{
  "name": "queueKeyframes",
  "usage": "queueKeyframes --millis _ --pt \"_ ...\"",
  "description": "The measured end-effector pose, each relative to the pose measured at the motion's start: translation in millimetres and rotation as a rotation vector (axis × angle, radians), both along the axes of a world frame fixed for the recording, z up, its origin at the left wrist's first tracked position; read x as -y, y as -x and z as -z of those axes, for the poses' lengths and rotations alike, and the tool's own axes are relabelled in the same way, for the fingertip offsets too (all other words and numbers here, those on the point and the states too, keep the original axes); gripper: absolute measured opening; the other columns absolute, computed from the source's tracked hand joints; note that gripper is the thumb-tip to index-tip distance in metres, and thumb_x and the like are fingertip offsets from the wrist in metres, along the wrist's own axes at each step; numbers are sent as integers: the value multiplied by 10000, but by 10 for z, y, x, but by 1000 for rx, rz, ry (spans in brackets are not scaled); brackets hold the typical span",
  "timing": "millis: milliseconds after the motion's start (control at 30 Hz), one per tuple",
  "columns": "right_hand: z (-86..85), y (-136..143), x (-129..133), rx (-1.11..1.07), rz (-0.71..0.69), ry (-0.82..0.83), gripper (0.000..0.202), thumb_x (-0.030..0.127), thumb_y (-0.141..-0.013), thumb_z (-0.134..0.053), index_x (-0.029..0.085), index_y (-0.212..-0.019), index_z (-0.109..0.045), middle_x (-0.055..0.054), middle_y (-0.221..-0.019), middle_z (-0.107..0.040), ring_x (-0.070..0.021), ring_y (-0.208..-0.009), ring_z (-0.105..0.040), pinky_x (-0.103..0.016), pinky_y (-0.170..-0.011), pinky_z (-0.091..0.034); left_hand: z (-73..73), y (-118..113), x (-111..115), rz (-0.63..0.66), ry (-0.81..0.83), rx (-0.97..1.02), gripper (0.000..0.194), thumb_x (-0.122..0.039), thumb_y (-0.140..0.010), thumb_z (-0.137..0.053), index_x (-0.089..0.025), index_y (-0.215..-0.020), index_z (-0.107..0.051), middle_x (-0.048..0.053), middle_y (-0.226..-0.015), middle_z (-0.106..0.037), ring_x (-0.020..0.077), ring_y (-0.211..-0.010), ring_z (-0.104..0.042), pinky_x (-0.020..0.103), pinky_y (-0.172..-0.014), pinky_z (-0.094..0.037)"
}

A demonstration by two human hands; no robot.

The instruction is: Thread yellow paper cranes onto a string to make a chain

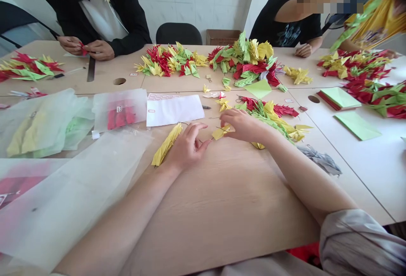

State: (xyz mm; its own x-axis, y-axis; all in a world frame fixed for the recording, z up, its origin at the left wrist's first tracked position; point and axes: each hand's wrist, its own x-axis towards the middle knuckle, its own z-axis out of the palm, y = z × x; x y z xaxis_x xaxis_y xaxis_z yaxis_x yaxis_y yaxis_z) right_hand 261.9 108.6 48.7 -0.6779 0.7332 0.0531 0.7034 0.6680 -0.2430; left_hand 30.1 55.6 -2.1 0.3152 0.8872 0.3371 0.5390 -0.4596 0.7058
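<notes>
My right hand [242, 125] pinches a small folded yellow paper piece [219, 132], from which a thin dark string runs leftward. Facing it, my left hand [189, 147] has its thumb and fingers curled toward the string's end; whether it grips the string is too small to tell. Just left of that hand lies a long bundle of stacked yellow folded paper [167, 144] on the wooden table [203, 208]. Strung red, green and yellow folded papers [274, 117] lie beyond my right forearm.
Plastic bags [95, 183] cover the left side. A white sheet [175, 110] lies ahead, with folded-paper piles [171, 59] behind it. Green square paper [357, 125] and grey strings [320, 159] are at right. Two people sit across; one person's hands [87, 49] hold something red.
</notes>
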Motion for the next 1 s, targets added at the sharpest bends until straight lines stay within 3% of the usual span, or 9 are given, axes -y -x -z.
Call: queueKeyframes --millis 133,233,300,433,600,767,900,1000 --pt "-33 119 106 -135 -103 -6 207 182 -847 -692 185 -1030 -594 -72 -1038 -650 -233 -979 -604 -344 -875 -442 20 -34 29 12 256 183 515 -435 -824 -692 -212 -1267 -555 92 -1169 -664 123 -643 -651 264 -608 -520" --pt "-58 168 165 -229 -108 54 180 197 -873 -664 188 -1035 -586 -51 -966 -659 -178 -797 -606 -272 -703 -440 57 -40 8 42 428 382 450 -453 -795 -722 -188 -1151 -650 81 -1059 -714 164 -724 -697 268 -635 -538" --pt "-74 176 185 -293 -125 81 156 221 -876 -664 189 -1015 -601 -42 -930 -661 -162 -758 -599 -258 -675 -436 69 -30 -13 84 489 463 379 -432 -785 -740 -163 -1049 -701 76 -957 -737 189 -794 -705 276 -683 -545" --pt "-65 174 177 -430 -158 185 142 204 -878 -626 187 -1019 -624 -46 -967 -682 -165 -833 -626 -282 -760 -489 41 2 -41 122 525 539 334 -405 -747 -781 -150 -955 -725 76 -899 -754 195 -814 -703 289 -720 -541" --pt "90 233 147 -771 0 441 152 272 -897 -602 198 -1030 -606 -64 -1102 -658 -188 -1011 -639 -316 -831 -539 12 30 -68 82 582 620 345 -426 -728 -797 -150 -914 -704 78 -880 -765 208 -847 -718 284 -717 -534" --pt "372 387 200 -1132 188 602 302 461 -910 -591 230 -1094 -534 -58 -1100 -601 -164 -921 -634 -282 -714 -561 76 46 -103 6 546 715 344 -410 -724 -811 -157 -917 -680 60 -907 -761 195 -849 -722 286 -760 -543" --pt "525 489 238 -1194 249 588 481 427 -734 -805 232 -1070 -521 -49 -1109 -571 -132 -799 -635 -266 -672 -544 113 54 -121 -11 512 691 351 -418 -734 -801 -147 -926 -690 70 -924 -756 202 -875 -715 304 -807 -548" --pt "534 510 241 -1248 231 671 427 437 -781 -762 227 -1070 -528 -29 -974 -610 -141 -764 -647 -272 -649 -535 104 56 -112 -16 521 691 367 -426 -741 -793 -151 -957 -680 75 -967 -752 207 -886 -713 308 -801 -553"
